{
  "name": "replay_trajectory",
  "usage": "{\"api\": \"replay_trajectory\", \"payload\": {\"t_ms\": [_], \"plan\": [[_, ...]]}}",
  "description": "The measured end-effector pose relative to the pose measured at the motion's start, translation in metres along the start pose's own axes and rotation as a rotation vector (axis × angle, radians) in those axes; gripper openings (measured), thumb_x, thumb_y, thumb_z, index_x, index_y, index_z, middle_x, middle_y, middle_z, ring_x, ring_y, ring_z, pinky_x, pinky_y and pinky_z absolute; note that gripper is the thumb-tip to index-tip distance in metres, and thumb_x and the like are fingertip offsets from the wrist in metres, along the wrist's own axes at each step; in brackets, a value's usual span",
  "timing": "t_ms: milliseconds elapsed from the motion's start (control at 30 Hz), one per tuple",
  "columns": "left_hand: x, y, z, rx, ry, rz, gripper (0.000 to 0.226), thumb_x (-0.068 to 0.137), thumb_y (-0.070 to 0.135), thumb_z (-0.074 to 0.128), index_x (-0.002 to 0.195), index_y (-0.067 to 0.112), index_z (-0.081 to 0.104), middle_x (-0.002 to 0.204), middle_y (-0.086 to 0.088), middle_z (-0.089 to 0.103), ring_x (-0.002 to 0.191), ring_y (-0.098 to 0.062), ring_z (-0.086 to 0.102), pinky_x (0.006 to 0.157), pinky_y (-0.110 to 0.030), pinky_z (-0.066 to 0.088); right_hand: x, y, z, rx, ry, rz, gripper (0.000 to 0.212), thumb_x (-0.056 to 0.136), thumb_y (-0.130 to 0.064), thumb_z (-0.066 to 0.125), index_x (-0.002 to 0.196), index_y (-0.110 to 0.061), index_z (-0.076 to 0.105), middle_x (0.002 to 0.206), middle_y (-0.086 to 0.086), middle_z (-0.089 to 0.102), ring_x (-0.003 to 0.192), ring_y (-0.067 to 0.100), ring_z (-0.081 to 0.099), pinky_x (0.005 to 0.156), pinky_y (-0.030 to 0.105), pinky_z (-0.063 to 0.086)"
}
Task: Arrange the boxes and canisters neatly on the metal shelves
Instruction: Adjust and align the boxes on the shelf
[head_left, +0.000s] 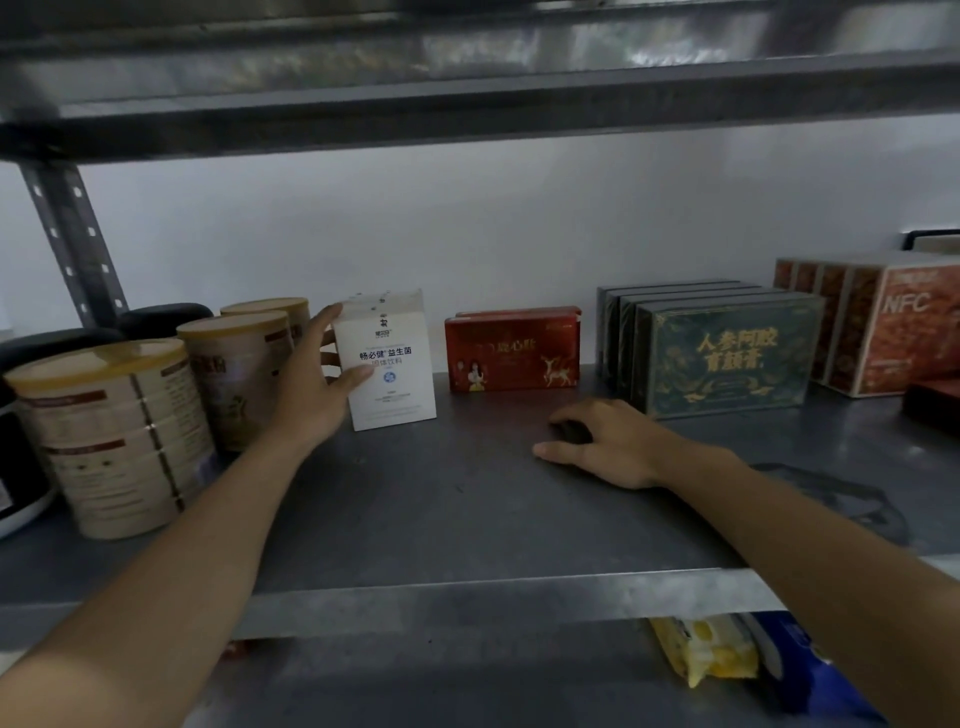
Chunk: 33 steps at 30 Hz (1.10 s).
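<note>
- Gripping the row of white boxes (392, 364) with the left hand (317, 384); thumb laid across the front face, fingers wrapped round the left side up towards the top edge.
- Standing upright on the metal shelf (467, 519), left of centre, packed front to back, long axis vertical; lying just right of the gripping palm, so probably calling for a slide rightward or straight back rather than a lift.
- Resting the right hand (605, 449) on the shelf, well apart from the white boxes and nearer the red boxes (511, 351); fingers curled down over a dark patch; impossible to tell whether shadow or some small thing held.
- Crowding the left side: beige canisters (111, 436) in a front-to-back row, one just behind the left hand; little room that way, with a likely knock from wrist or forearm.
- Leaving a bare strip between the white boxes and the red boxes; red ones low, long axis across the shelf.
- Further right, green boxes (727, 353) on edge in a tidy row; orange boxes (893, 327) beyond them at the far right; neither in the way.
- Overhead, an upper shelf (467, 93) close above, limiting any lift.
</note>
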<state>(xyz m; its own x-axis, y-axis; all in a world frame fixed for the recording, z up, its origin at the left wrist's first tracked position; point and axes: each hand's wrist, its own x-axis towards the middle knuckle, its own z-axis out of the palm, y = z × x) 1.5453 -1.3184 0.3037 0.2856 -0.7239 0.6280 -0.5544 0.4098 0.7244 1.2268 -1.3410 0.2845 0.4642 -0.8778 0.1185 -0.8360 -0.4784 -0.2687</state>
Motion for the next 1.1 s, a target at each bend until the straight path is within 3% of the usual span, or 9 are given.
{"api": "replay_trajectory", "payload": {"t_ms": [333, 467, 833, 967, 1100], "plan": [[0.004, -0.008, 0.0, -0.016, 0.053, -0.032, 0.072, 0.088, -0.003, 0.064, 0.15, 0.02, 0.034, 0.13, 0.001, 0.051, 0.111, -0.015, 0.052, 0.071, -0.012, 0.044, 0.018, -0.033, 0.008, -0.065, -0.038, -0.086, 0.067, 0.091, -0.07, 0.043, 0.138, -0.024, 0.05, 0.136, 0.003, 0.054, 0.12, 0.022, 0.051, 0.1, 0.039, 0.044], [0.006, -0.012, -0.001, -0.02, 0.054, -0.037, 0.074, 0.089, -0.003, 0.064, 0.151, 0.023, 0.032, 0.138, -0.007, 0.052, 0.116, -0.017, 0.053, 0.086, -0.029, 0.05, 0.021, -0.032, 0.012, -0.052, -0.016, -0.088, 0.067, 0.089, -0.073, 0.042, 0.135, -0.026, 0.052, 0.133, 0.002, 0.056, 0.117, 0.021, 0.052, 0.098, 0.04, 0.045], [0.004, -0.013, 0.002, 0.095, 0.037, -0.06, 0.087, 0.087, -0.001, 0.066, 0.154, 0.031, 0.02, 0.146, -0.007, 0.046, 0.126, -0.023, 0.05, 0.098, -0.039, 0.048, 0.017, -0.03, 0.017, -0.012, 0.03, -0.066, 0.069, 0.088, -0.073, 0.043, 0.137, -0.026, 0.052, 0.137, 0.003, 0.055, 0.122, 0.023, 0.051, 0.102, 0.04, 0.043], [0.003, -0.015, 0.002, 0.071, 0.011, -0.083, 0.092, 0.087, -0.005, 0.065, 0.154, 0.035, 0.017, 0.15, -0.005, 0.042, 0.129, -0.022, 0.048, 0.091, -0.033, 0.047, 0.015, -0.031, 0.016, -0.018, 0.038, -0.068, 0.066, 0.09, -0.071, 0.043, 0.136, -0.024, 0.053, 0.135, 0.004, 0.057, 0.119, 0.023, 0.053, 0.1, 0.04, 0.044], [0.001, -0.012, 0.002, 0.068, 0.013, -0.081, 0.091, 0.087, -0.007, 0.063, 0.154, 0.035, 0.018, 0.152, -0.005, 0.04, 0.129, -0.023, 0.048, 0.101, -0.045, 0.048, 0.011, -0.033, 0.015, -0.02, 0.038, -0.069, 0.063, 0.091, -0.069, 0.043, 0.133, -0.023, 0.055, 0.129, 0.004, 0.059, 0.113, 0.023, 0.054, 0.096, 0.038, 0.046]]}}
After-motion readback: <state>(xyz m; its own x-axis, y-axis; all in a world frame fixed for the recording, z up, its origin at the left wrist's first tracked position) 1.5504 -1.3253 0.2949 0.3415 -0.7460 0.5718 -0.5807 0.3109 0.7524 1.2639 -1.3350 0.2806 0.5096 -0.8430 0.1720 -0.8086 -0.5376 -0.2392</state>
